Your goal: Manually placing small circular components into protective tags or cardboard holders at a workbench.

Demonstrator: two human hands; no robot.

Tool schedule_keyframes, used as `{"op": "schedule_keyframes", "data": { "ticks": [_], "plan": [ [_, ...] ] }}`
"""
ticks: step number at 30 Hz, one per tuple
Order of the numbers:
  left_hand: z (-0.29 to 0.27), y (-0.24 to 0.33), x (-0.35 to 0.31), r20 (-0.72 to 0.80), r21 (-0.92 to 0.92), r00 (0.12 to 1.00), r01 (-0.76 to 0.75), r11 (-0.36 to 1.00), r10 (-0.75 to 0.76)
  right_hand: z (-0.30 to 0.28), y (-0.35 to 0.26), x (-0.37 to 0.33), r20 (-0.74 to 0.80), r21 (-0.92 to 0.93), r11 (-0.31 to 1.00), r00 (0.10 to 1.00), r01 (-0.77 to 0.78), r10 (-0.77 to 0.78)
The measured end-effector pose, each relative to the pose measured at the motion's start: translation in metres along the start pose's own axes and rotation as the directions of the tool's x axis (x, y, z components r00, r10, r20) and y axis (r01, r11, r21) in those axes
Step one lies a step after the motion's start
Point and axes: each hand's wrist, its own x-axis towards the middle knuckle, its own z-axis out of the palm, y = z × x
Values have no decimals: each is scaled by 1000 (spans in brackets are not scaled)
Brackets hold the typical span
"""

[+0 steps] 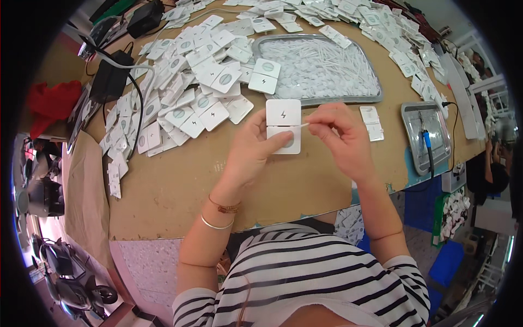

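My left hand [248,150] grips a white two-part plastic panel [283,111] over the table, thumb across its lower half. The upper half carries a dark lightning mark; the lower half has a round grey patch, partly under the thumb. A narrow gap runs between the halves. At the right end of that gap, my right hand [346,139] pinches a thin white plastic pin [304,125] between thumb and forefinger. Whether its tip has entered the panel is too small to tell. Just beyond, a similar panel [265,76] leans on the near left corner of a metal tray [340,100].
Small clear and white plastic pieces [321,68] fill the tray. A large heap of white panels [190,82] covers the left; more panels [400,54] line the far right. A blue-handled soldering iron [426,143] rests on a smaller tray [411,150]. Black power adapters [111,76] trail cables at left.
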Motion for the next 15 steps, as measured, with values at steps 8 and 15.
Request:
{"op": "schedule_keyframes", "data": {
  "ticks": [8,15],
  "plan": [
    [-1,-2,-5,21,-97,1000,25,995,-23,16,-5,-7,-34,-151,987,998,-52,47],
    [2,4,-10,41,-86,999,-25,996,29,15,-8,-9,-28,-309,946,993,101,-115]
  ]
}}
